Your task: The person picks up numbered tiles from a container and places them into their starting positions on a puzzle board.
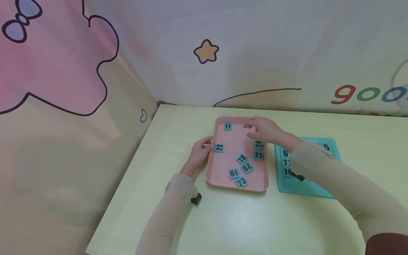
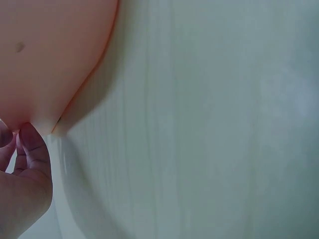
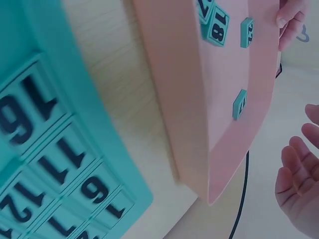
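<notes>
My left hand (image 1: 199, 153) holds the left rim of a pink tray (image 1: 220, 168), thumb and fingers pinching its edge in the left wrist view. Over the tray's far right part hovers my right hand (image 1: 262, 129), its fingers loosely bent with nothing between them; the right wrist view shows the same. Several teal number tiles lie in the tray: tile 17 (image 1: 227, 126) at the far side, tile 22 (image 1: 219, 148) by the left wall, tiles 24 (image 1: 258, 145) and 21 (image 1: 258, 155) at the right. Tiles 18 (image 1: 242, 158), 20 (image 1: 247, 168), 19 (image 1: 234, 173) and 23 (image 1: 241, 182) cluster nearer.
Right of the tray lies a teal number board (image 1: 306, 189), partly covered by my right sleeve (image 1: 338, 177). In the right wrist view its tile 16 (image 3: 25, 107) and tile 11 (image 3: 61, 160) show. Behind the table (image 1: 191, 120) stands a printed wall (image 1: 255, 53).
</notes>
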`<state>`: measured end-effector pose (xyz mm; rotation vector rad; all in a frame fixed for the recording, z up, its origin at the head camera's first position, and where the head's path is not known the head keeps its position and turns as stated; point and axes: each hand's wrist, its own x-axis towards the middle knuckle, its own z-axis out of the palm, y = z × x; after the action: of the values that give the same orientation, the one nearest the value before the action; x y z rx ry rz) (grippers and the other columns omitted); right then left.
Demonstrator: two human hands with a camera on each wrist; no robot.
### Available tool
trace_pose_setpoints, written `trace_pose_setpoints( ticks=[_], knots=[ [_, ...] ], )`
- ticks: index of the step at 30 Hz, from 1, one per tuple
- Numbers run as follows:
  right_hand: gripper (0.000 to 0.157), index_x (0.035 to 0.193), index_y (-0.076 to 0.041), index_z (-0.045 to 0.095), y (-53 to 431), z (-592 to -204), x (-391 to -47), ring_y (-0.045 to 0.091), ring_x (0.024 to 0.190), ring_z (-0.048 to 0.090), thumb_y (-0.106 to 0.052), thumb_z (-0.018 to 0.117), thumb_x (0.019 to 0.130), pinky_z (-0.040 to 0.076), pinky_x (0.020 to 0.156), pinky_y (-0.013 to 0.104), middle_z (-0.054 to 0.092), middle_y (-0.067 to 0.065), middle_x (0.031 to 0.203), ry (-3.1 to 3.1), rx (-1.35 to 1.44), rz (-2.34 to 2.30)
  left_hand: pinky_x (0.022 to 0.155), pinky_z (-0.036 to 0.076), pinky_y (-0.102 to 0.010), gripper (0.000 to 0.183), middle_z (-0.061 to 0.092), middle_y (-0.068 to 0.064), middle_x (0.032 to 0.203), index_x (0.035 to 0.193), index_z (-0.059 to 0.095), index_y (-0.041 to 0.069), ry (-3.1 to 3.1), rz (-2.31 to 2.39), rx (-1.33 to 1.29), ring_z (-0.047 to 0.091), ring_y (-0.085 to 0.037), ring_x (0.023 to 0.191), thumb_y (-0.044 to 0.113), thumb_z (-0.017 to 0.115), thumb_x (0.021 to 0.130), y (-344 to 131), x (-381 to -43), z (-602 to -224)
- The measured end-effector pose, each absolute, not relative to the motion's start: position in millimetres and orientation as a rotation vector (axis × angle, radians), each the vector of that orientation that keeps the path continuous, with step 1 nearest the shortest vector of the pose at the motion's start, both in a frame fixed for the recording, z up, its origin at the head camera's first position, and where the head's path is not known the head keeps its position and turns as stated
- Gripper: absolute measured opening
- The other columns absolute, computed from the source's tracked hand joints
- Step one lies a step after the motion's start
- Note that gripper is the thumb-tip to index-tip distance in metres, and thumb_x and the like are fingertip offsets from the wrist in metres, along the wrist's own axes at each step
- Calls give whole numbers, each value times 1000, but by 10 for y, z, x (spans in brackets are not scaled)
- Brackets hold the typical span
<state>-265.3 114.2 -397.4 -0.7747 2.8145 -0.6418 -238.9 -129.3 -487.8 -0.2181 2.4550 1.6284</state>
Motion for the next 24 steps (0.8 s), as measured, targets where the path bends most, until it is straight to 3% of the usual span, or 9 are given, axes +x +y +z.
trace_pose_setpoints(
  ticks=[9, 19, 24],
  knots=[
    [40, 119, -13, 53, 852, -4123, -2900, 23, 96, 52, -27, 57, 82, 43, 85, 42, 55, 9, 115, 2742, -522, -670, 82, 47, -27, 41, 52, -4, 115, 126, 49, 18, 2448, 1624, -219, 52, -17, 91, 13, 47, 86, -1303, -2383, -4854],
    [37, 118, -12, 51, 682, -4287, -3015, 23, 92, 50, -24, 51, 84, 41, 81, 37, 55, 9, 107, 2561, -391, -945, 80, 48, -27, 41, 53, -6, 115, 126, 49, 15, 2451, 1647, -184, 53, -17, 90, 10, 46, 85, -1314, -2366, -4835],
    [44, 129, -15, 45, 603, -4388, -3024, 24, 112, 44, -26, 51, 87, 34, 98, 47, 47, 6, 128, 2499, -403, -992, 76, 48, -25, 41, 53, -7, 114, 125, 50, 14, 2466, 1647, -160, 54, -17, 88, 9, 46, 85, -1324, -2367, -4846]
  ],
)
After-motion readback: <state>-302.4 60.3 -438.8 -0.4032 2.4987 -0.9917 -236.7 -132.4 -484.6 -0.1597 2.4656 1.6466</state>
